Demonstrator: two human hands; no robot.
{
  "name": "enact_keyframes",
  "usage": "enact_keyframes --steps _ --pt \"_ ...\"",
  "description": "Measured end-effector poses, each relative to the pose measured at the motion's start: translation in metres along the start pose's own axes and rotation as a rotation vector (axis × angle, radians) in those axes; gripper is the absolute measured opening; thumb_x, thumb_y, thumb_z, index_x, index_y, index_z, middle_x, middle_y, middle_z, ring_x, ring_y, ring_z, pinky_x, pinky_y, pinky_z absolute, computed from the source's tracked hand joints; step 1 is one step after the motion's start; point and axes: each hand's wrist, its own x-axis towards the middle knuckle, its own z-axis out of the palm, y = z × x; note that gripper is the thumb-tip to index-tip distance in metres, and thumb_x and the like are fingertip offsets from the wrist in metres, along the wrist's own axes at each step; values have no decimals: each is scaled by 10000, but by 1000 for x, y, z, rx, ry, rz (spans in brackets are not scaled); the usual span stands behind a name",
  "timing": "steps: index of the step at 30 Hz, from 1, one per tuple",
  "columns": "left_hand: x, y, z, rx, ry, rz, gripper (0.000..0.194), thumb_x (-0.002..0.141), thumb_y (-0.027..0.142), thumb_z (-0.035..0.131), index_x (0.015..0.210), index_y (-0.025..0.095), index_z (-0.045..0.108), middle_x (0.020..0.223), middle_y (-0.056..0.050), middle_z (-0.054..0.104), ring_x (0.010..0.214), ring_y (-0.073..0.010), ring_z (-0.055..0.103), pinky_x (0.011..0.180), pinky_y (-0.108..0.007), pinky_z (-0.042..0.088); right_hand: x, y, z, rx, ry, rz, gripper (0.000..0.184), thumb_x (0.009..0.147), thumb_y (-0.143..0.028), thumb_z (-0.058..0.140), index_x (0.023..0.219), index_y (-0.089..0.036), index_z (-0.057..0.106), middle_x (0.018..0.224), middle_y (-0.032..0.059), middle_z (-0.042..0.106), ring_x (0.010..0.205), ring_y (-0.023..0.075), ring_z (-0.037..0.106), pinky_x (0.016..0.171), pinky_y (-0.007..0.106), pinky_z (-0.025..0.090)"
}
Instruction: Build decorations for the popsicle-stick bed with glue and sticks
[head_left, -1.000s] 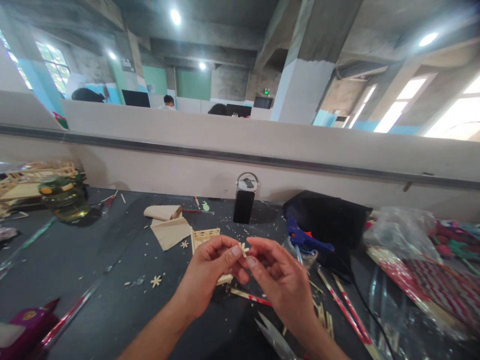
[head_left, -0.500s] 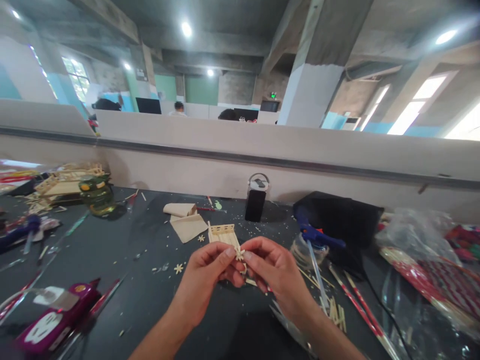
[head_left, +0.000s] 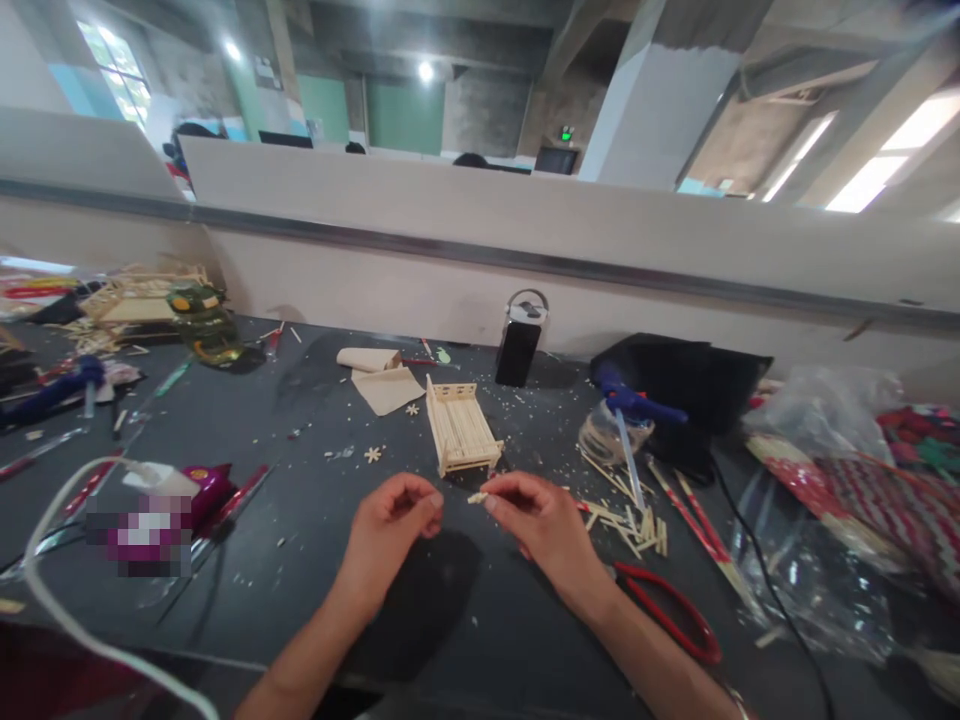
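A small star of pale wooden sticks (head_left: 476, 497) is pinched between the thumb and forefinger of my right hand (head_left: 544, 525). My left hand (head_left: 394, 525) hovers a little to the left, apart from the star, thumb and fingers closed together with nothing visible in them. Just beyond both hands stands a miniature bed made of wooden sticks (head_left: 465, 428), with slatted base and raised ends. Two similar stick stars, one nearer (head_left: 373, 454) and one farther (head_left: 412, 409), lie on the dark table to its left.
Red-handled scissors (head_left: 675, 610) lie by my right forearm, with loose sticks (head_left: 630, 530) beyond. A blue glue gun (head_left: 637, 400) rests at the right, near plastic bags (head_left: 817, 420). Leftward are a purple power strip (head_left: 206, 495) and a bottle (head_left: 206, 325). A black-and-white device (head_left: 521, 340) stands behind.
My left hand has let go of the star and drawn away left; the right hand keeps it. The view has tilted down, uncovering the stick bed and the scissors' red handles.
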Motion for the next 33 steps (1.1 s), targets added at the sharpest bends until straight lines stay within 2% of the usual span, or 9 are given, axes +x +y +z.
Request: enact_keyframes --steps 3,6,10,12,16,19,22,26,33 --pt "18 -7 -8 168 67 83 91 711 261 636 730 182 597 593 44 583 565 -123 550 556 -229 423 9 17 0 67 22 94 186 729 -310 695 843 -165 724 533 -50 513 444 88 419 357 193 286" --pt "38 -11 -9 206 77 100 122 677 281 667 718 181 610 575 46 571 546 -125 532 535 -230 398 21 28 3 104 39 134 197 751 -288 703 894 -153 705 589 -45 537 479 90 456 356 182 301" --pt "56 -22 -8 221 88 109 194 695 362 658 696 176 605 565 39 573 503 -122 521 518 -241 400 33 33 8 76 32 195 249 894 -286 624 1101 -148 624 995 47 659 775 163 643 630 304 547" --pt "62 -26 -8 223 87 108 238 745 400 602 667 176 590 557 30 577 474 -123 511 497 -247 395 36 33 9 54 23 221 296 924 -293 592 1189 -160 579 1186 82 612 954 210 641 783 402 550" --pt "69 -23 -10 208 29 159 172 723 341 621 676 177 605 590 27 587 533 -127 522 531 -243 401 39 31 10 22 23 230 322 918 -295 598 1212 -167 573 1222 87 599 995 227 630 809 421 542" --pt "73 -18 -7 154 -44 221 235 625 222 673 853 181 632 786 10 644 693 -135 565 635 -239 438 40 31 12 22 26 196 295 921 -294 595 1183 -159 585 1193 80 612 969 218 638 791 408 548" --pt "73 -18 -1 98 -96 247 371 631 205 669 995 173 605 939 -25 646 762 -138 572 678 -251 455 41 31 17 49 63 141 215 872 -289 650 1031 -143 653 977 38 665 786 166 642 654 306 539" --pt "72 -24 3 68 -114 246 415 684 223 672 1083 158 578 968 -47 651 782 -144 571 713 -272 456 45 32 23 103 134 74 223 706 -334 745 850 -163 738 668 -16 619 516 96 489 417 208 339" --pt "74 -29 3 83 -150 279 594 674 150 685 1243 168 515 964 -31 670 827 -149 580 803 -289 432 50 37 27 145 162 57 226 668 -348 729 813 -180 772 569 -23 580 434 76 354 382 216 222"
